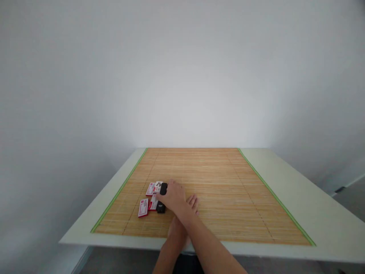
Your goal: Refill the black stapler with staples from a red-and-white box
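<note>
My right hand [173, 198] reaches across to the left and closes over a small black object [163, 188], whose black ends show above and below my fingers. Several red-and-white packets [143, 207] lie on the bamboo mat [228, 190] just left of that hand, one of them [150, 189] touching the black object. My left hand [193, 201] rests flat on the mat under my right forearm. Only its fingertips show; they are spread and hold nothing.
The mat has green edging and covers most of a pale table [313, 213]. The table stands against a plain white wall [182, 76]. Its front edge runs just before my forearms, and grey floor [353, 201] shows at the right.
</note>
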{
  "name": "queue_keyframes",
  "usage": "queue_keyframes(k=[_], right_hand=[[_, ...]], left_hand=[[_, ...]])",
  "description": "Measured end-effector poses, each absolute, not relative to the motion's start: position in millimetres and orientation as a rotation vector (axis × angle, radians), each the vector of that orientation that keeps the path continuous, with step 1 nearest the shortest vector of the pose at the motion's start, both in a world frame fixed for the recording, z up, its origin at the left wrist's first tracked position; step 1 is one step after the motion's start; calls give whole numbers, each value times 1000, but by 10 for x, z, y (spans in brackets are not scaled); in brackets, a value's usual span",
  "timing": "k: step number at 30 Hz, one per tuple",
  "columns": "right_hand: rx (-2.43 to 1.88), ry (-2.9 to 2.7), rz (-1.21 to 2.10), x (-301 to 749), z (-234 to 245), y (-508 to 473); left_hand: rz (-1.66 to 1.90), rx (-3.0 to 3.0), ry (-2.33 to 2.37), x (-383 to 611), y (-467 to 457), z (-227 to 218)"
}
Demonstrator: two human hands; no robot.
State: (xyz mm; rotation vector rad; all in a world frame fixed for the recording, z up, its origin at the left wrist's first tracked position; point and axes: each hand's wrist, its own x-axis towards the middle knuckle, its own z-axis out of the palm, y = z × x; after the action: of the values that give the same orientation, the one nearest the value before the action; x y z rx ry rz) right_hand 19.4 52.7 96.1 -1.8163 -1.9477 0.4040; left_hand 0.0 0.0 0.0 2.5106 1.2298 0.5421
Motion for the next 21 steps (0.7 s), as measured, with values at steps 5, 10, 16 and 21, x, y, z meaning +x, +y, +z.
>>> queue_keyframes(k=[5,10,16,21], right_hand=[[-1731,-2071,399,810,1018,738],[-1574,-2241,433,1628,1119,717],[-1396,-2364,475,2023,1153,517],[-1372,-2340,432,1850,1084,526]], left_hand=[[677,2413,1199,-78,-188,263],[963,2191,1271,-109,-231,434],[883,2356,1577,-11,-265,405],[793,2483,1694,37,-310,415]])
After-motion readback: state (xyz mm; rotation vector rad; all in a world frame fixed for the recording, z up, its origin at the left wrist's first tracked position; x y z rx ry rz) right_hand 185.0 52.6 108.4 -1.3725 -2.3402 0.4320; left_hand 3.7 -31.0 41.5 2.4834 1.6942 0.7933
